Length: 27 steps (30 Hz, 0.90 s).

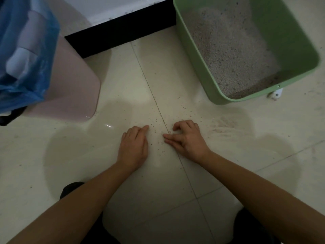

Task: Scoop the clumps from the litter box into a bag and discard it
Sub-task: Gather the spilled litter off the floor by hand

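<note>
Left hand (133, 147) flat, right hand (186, 138) half curled, both empty; the thin blue plastic bag (44, 71), upper left, looks soft and light, so grab its rim.

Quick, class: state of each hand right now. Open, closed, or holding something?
Left hand: open, fingers straight, resting on the floor, holding nothing.
Right hand: open, fingers touching the floor among scattered litter grains, holding nothing.

A room in a home. A litter box (288, 32) and a pink bin (70, 81) lined with a bag (40, 71) stand on pale floor tiles (88, 155).
</note>
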Available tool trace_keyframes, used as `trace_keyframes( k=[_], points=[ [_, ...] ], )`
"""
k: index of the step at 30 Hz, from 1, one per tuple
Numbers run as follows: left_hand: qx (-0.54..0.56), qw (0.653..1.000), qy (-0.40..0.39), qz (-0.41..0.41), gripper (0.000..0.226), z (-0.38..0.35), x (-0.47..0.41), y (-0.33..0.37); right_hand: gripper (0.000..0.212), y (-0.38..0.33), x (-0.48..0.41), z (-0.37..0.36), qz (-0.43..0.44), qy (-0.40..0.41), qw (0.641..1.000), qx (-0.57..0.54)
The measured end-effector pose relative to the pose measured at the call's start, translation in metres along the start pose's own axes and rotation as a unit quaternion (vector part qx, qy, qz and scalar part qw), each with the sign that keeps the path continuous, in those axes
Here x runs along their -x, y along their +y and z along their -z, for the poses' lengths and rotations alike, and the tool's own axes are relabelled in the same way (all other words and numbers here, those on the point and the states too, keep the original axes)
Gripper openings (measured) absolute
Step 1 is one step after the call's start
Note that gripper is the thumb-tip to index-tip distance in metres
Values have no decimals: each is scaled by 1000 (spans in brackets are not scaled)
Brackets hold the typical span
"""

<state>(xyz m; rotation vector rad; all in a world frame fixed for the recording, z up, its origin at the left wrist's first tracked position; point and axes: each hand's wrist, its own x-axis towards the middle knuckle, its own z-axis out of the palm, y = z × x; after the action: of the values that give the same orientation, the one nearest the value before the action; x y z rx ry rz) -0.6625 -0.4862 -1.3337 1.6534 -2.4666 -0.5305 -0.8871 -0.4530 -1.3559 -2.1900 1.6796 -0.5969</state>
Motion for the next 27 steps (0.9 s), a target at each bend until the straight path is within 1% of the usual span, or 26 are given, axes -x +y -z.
trace_keyframes(
  k=[4, 6, 9, 11, 13, 15, 17, 19, 22, 27],
  points=[
    [15, 1000, 3, -19, 46, 0, -2, 2, 16, 5, -9, -6, 39, 25, 998, -51],
    [24, 999, 6, -27, 45, 0, -3, 3, 14, 5, -11, -6, 63, 24, 997, -45],
    [43, 998, 16, -40, 43, -3, -3, 5, 15, 6, -13, -5, 119, -22, 993, -10],
    [53, 997, 31, -53, 39, -9, -1, 6, 19, 6, -15, -4, 130, -56, 990, 7],
    [57, 995, 53, -69, 34, -17, 2, 8, 20, 6, -12, -2, 103, -57, 993, 0],
    [58, 993, 75, -71, 33, -24, 5, 12, 22, 11, -5, 4, 30, -15, 999, -28],
    [66, 991, 94, -67, 33, -31, 5, 19, 26, 21, 2, 16, -46, 29, 997, -49],
    [74, 990, 107, -62, 33, -36, 4, 27, 30, 32, 5, 28, -93, 39, 994, -44],
    [85, 989, 109, -54, 33, -43, 4, 39, 35, 44, 7, 37, -124, 19, 992, -31],
    [109, 987, 109, -41, 32, -49, 3, 54, 36, 47, 8, 34, -138, 15, 990, -37]
  ],
)
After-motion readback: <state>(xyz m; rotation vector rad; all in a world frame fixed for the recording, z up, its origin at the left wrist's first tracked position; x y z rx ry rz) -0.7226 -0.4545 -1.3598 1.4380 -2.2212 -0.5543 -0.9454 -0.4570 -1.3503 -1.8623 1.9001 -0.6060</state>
